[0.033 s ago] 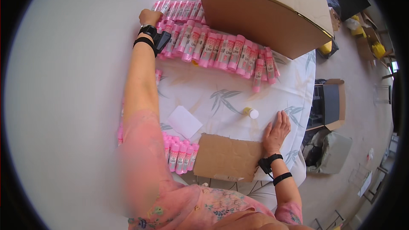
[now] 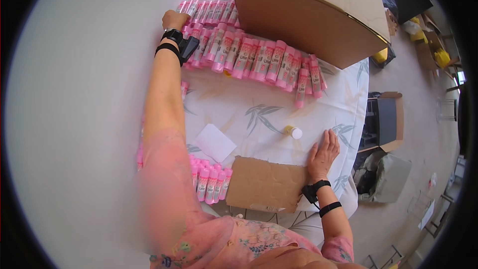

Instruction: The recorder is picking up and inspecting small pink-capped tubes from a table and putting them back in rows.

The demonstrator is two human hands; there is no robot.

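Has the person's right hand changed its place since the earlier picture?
No, no visible shift: the right hand lies on the patterned tablecloth, to the right of the white-capped bottle, just as before.

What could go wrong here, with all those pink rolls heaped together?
The left hand is at the left end of the pink rolls, so its wrist device might nudge some loose. The front roll near the right end sticks out from the others and could roll away. The white-capped bottle sits near the right hand; a sideways sweep might push it.
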